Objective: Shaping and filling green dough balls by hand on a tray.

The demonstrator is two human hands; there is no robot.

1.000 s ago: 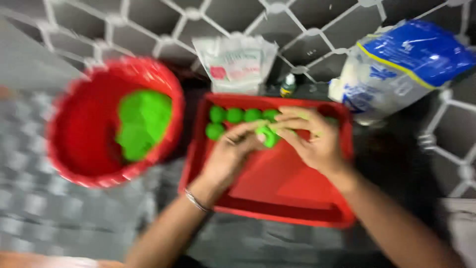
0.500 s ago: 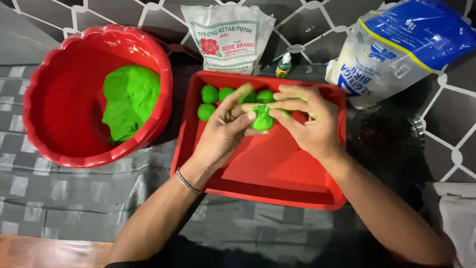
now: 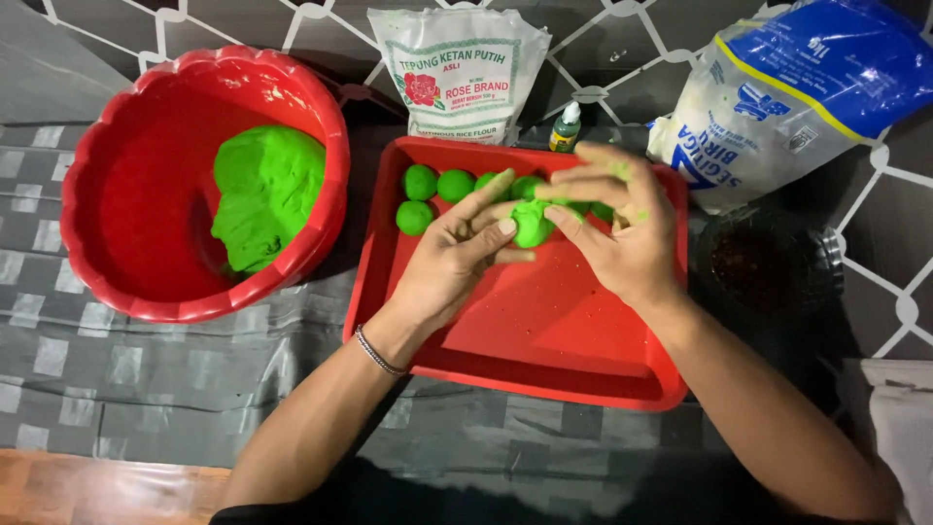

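Over a red rectangular tray (image 3: 525,331), my left hand (image 3: 452,258) and my right hand (image 3: 612,228) both pinch one green dough ball (image 3: 532,226) between their fingertips. Several finished green dough balls (image 3: 421,182) lie in rows at the tray's far left corner; some are hidden behind my fingers. A big lump of green dough (image 3: 267,194) rests inside a round red basin (image 3: 126,282) to the left of the tray. A thin bracelet circles my left wrist.
A white flour bag (image 3: 457,68) stands behind the tray, beside a small green-capped bottle (image 3: 566,128). A blue-and-white plastic sack (image 3: 787,97) leans at the back right, a dark round container (image 3: 768,262) below it. A grey checked cloth (image 3: 146,389) covers the surface.
The view has steadied and sharpened. Both hands stay over the tray's far half, still working the same dough ball, with fingers shifted slightly around it.
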